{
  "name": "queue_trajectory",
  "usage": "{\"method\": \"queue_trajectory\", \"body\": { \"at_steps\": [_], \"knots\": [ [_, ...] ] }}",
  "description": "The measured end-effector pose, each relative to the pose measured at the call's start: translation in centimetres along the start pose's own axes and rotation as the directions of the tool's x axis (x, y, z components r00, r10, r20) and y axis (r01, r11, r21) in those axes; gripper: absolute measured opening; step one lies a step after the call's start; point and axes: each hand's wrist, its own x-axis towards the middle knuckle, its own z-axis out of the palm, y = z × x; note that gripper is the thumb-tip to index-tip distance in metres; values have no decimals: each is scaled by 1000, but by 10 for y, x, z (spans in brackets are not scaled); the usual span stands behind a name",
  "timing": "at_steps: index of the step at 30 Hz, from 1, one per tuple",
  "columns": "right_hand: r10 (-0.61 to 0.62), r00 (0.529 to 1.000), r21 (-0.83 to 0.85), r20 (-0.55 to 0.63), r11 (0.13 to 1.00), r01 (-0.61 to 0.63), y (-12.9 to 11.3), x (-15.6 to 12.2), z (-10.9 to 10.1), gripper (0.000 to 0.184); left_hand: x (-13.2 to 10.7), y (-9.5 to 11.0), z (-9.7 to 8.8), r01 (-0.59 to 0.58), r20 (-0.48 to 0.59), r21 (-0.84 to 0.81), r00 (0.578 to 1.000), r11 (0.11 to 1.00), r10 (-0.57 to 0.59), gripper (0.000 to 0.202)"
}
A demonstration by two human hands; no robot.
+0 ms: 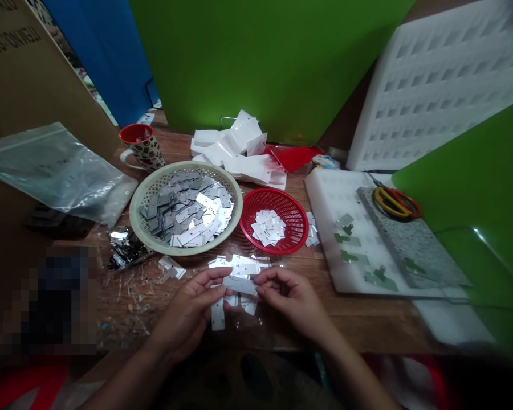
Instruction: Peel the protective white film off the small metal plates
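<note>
My left hand [191, 312] and my right hand [291, 298] meet over the near edge of the wooden table [367, 319]. Between their fingertips they pinch one small flat silver strip [239, 285], held level, one hand at each end. More silver strips [238, 265] lie loose on the table just beyond and under my fingers. A cream basket [154, 191] full of grey and silver strips stands behind my left hand. A smaller red basket [287, 204] holding several small white pieces stands behind my right hand.
A white foam tray [329, 199] with a grey slab and yellow-handled scissors [395, 202] lies at right. Green boards stand behind and at right. A red-rimmed mug [142, 147], a clear plastic bag [55, 168], a pile of white sheets [239, 151] and a brown carton sit at left and back.
</note>
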Motion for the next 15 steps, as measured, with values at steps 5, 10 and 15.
{"method": "queue_trajectory", "body": {
  "at_steps": [5,10,15],
  "knots": [
    [-64,983,44,-172,996,73,-15,4,-9,18,2,2,0,-69,-35,-81,997,994,66,28],
    [-264,849,-87,-459,964,252,-34,11,-23,23,3,4,-1,-104,-82,-166,992,981,91,25],
    [-613,784,-580,-92,673,458,-20,-2,-2,22,6,5,2,-102,-63,-223,994,970,90,23]
  ]
}}
